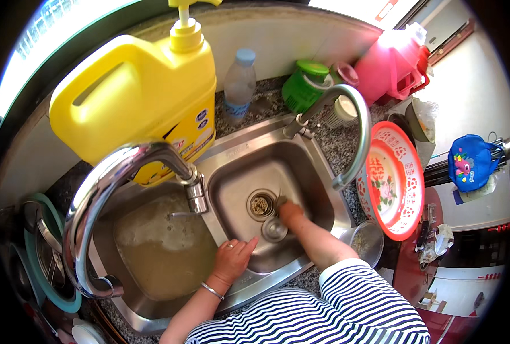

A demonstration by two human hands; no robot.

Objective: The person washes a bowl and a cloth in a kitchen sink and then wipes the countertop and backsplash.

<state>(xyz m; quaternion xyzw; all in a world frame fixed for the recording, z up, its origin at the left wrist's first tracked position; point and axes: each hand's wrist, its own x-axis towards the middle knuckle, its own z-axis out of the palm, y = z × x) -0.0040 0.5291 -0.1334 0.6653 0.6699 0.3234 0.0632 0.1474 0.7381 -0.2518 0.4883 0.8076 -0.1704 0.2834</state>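
In the bare right basin of a steel double sink [212,163], my right hand [290,212] reaches down beside the drain [261,204]. Its fingers close on a small dark greenish object [282,200], too blurred to identify. Pale bits of food lie in the drain strainer. A round metal drain stopper [274,229] rests on the basin floor below the drain, close to my right hand. My left hand [232,260] leans on the divider between the basins, thumb spread and nothing visible in it. Cloudy brown water [164,258] stands in the left basin.
A chrome faucet [87,206] arches over the left basin, a thinner tap [362,129] over the right. Behind stand a yellow pump jug [139,94] and a plastic bottle [239,86]. A red-rimmed enamel basin [416,189] and a metal bowl [373,245] sit at right.
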